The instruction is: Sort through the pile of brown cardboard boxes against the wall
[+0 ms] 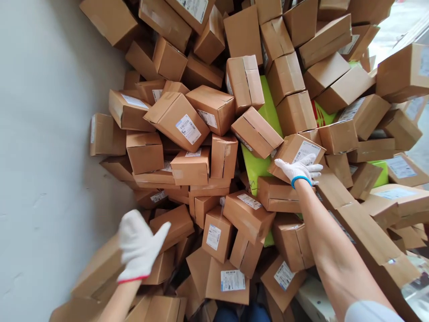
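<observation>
**Desk:** Head view, looking down on what, exactly?

**Photographer:** It showed a sprawling heap of brown cardboard boxes (254, 134) piled against a pale grey wall (43, 147) on the left. Most were taped shut, and many carried white shipping labels. Bright green cartons (259, 165) showed through gaps near the centre and at far right.

**Desk:** Where were the hands?

**Photographer:** Both wore white knit gloves. The right hand (299, 170), cuffed in blue, reached out to the middle of the heap and lay on a labelled box (296, 151) that sat tilted, just right of the green carton. Its fingers were spread flat across the top and edge of the box; it pressed on the box rather than closing round it.

**Desk:** And the left?

**Photographer:** The left hand (139, 247), cuffed in red, was nearer, at lower left. It was loosely open, thumb stuck out to the right, and held nothing. It hovered over a long box (97, 270) leaning along the near left edge of the heap; I could not tell whether it touched.

**Desk:** Anything else?

**Photographer:** A large flat carton (365, 232) ran beside the bare right forearm toward the near right.
</observation>
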`<state>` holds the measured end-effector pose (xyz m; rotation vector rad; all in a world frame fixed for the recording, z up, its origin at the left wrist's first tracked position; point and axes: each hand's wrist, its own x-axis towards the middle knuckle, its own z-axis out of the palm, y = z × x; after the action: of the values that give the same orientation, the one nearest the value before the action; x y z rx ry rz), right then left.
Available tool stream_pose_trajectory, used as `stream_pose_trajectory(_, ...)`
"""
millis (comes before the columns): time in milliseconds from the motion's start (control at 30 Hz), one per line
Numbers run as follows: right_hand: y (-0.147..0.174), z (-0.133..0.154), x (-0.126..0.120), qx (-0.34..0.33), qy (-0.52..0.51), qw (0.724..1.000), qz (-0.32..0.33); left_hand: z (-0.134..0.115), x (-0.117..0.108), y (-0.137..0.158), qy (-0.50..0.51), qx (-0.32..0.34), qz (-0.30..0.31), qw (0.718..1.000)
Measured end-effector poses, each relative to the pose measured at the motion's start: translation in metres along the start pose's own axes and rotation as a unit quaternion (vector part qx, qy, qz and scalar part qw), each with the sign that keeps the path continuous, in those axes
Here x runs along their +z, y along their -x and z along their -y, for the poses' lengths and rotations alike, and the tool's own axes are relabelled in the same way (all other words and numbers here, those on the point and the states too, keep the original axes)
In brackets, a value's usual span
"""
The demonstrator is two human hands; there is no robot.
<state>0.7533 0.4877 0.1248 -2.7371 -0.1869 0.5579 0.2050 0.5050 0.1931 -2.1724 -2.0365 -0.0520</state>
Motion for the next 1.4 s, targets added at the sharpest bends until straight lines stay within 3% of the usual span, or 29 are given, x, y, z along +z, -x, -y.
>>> stream_pose_trajectory(67, 0.002, 0.004, -0.003, 0.000, -0.004, 1.000, 0.002, -0.075, 0.018, -0.023, 0.060, 0.122, -0.025, 0.990)
stream_pose_trajectory(167, 0.004, 0.005, -0.003, -0.004, -0.013, 1.000, -0.001, -0.194, 0.046, -0.067, 0.109, 0.197, -0.031, 0.974)
stream_pose_trajectory(233, 0.003, 0.004, 0.001, -0.008, -0.017, 1.000, -0.008, -0.262, 0.065, -0.097, 0.128, 0.150, -0.002, 0.980)
stream_pose_trajectory(300, 0.001, 0.002, 0.006, -0.018, -0.020, 0.999, -0.017, -0.313, 0.083, -0.122, 0.129, 0.056, 0.039, 0.989)
stream_pose_trajectory(367, 0.000, 0.000, 0.009, -0.029, -0.022, 0.999, -0.025, -0.344, 0.100, -0.142, 0.119, -0.008, 0.060, 0.991)
stream_pose_trajectory(433, 0.000, -0.001, 0.010, -0.034, -0.022, 0.999, -0.031, -0.360, 0.113, -0.154, 0.113, -0.054, 0.047, 0.991)
stream_pose_trajectory(533, 0.001, -0.002, 0.010, -0.036, -0.016, 0.999, -0.029, -0.364, 0.116, -0.164, 0.123, -0.107, 0.009, 0.987)
stream_pose_trajectory(700, 0.004, -0.002, 0.008, -0.046, -0.016, 0.999, -0.006, -0.359, 0.096, -0.171, 0.136, -0.115, -0.035, 0.983)
stream_pose_trajectory(833, 0.007, -0.001, 0.007, -0.044, -0.031, 0.998, -0.013, -0.349, 0.081, -0.169, 0.150, -0.102, -0.031, 0.983)
stream_pose_trajectory(1067, 0.007, -0.004, 0.010, -0.055, -0.049, 0.997, -0.026, -0.320, 0.047, -0.128, 0.165, -0.061, -0.051, 0.983)
stream_pose_trajectory(1167, 0.007, -0.006, 0.012, -0.053, -0.044, 0.997, -0.031, -0.291, 0.010, -0.086, 0.178, -0.036, -0.052, 0.982)
stream_pose_trajectory(1233, 0.007, -0.008, 0.013, -0.051, -0.039, 0.997, -0.031, -0.259, -0.026, -0.052, 0.168, -0.002, -0.052, 0.984)
stream_pose_trajectory(1333, 0.005, -0.011, 0.014, -0.047, -0.030, 0.998, -0.033, -0.193, -0.084, -0.004, 0.113, 0.082, -0.039, 0.989)
stream_pose_trajectory(1400, 0.005, -0.012, 0.014, -0.040, -0.024, 0.998, -0.032, -0.142, -0.113, 0.016, 0.055, 0.088, -0.034, 0.994)
